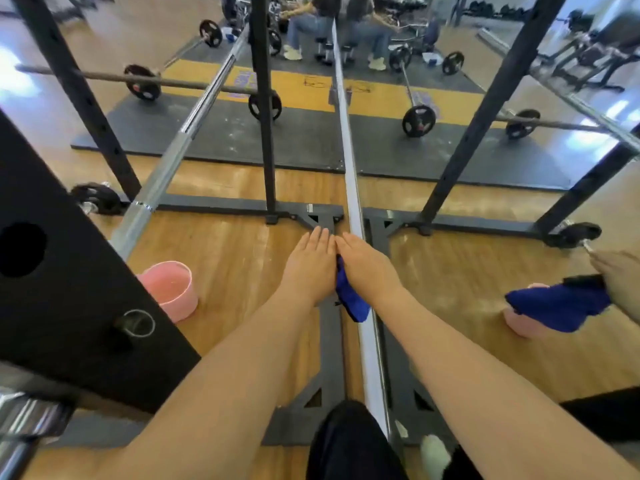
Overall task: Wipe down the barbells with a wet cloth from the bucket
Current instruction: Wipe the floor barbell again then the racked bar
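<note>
Two bare forearms reach forward over a wooden gym floor. The left hand (308, 268) and right hand (367, 271) lie side by side, fingers straight and pressed together. A blue cloth (350, 296) is squeezed between them, its loose end trailing back toward the viewer. They meet over a silver strip (349, 188) running straight away. The nearest barbell (166, 168) lies well left of the hands, its long axis slanting from lower left to upper centre. A pink bucket (169, 289) stands on the floor below it. At the right edge, another hand (620, 282) grips more blue cloth.
</note>
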Available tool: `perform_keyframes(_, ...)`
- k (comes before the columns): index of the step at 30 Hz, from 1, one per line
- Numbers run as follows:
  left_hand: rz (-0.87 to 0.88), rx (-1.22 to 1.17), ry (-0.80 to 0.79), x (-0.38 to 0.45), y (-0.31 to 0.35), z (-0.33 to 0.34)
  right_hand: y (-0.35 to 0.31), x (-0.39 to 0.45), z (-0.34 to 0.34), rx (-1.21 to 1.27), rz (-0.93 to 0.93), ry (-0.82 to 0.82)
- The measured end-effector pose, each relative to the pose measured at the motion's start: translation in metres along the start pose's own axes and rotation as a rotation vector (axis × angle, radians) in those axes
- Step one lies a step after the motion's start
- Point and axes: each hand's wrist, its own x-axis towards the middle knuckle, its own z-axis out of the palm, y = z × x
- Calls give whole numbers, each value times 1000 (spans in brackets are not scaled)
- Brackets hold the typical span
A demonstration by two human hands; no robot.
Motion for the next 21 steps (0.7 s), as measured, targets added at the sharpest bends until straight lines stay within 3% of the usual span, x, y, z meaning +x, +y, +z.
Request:
perform_keyframes(5, -127, 29, 23, 63, -48, -10, 14, 95, 7, 52, -138, 12)
perform_keyframes(9, -352, -22, 41, 91, -93, -25, 2, 177, 11, 194, -307, 50)
perform_keyframes(14, -593, -69, 117, 69, -145, -59, -52, 231, -5, 445, -521, 60)
perform_keyframes(21, -889, -59, 202, 20, -197, -81, -139, 254, -52, 600, -742, 118)
